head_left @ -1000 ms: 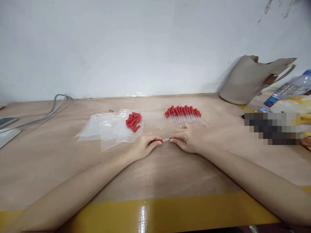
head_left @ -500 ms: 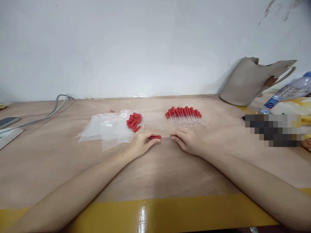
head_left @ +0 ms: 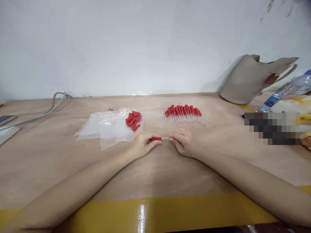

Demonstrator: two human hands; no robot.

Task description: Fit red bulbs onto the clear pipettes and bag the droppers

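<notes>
Between thumb and fingers, my left hand (head_left: 143, 144) grips a red rubber bulb (head_left: 155, 139). A thin clear dropper tube (head_left: 165, 138) runs from the bulb's right end to my right hand (head_left: 182, 142), whose closed fingers pinch it. The tube's far end is hidden in that hand. Beyond my left hand lies a heap of loose red bulbs (head_left: 133, 120). Bare clear tubes (head_left: 153, 119) lie side by side in the middle. To their right, several droppers with red bulbs (head_left: 184, 110) fan out in a row.
Clear plastic bags (head_left: 109, 129) lie at the left, partly under the loose bulbs. Grey cables (head_left: 52, 108) and a phone (head_left: 7, 120) are at the far left. A grey-beige bag (head_left: 245, 81) leans on the wall at right, near a plastic bottle (head_left: 289, 90). Yellow tape (head_left: 170, 210) covers the front edge.
My right hand has shifted slightly left along the tube, so less of it shows between my hands. My left hand keeps its grip on the bulb.
</notes>
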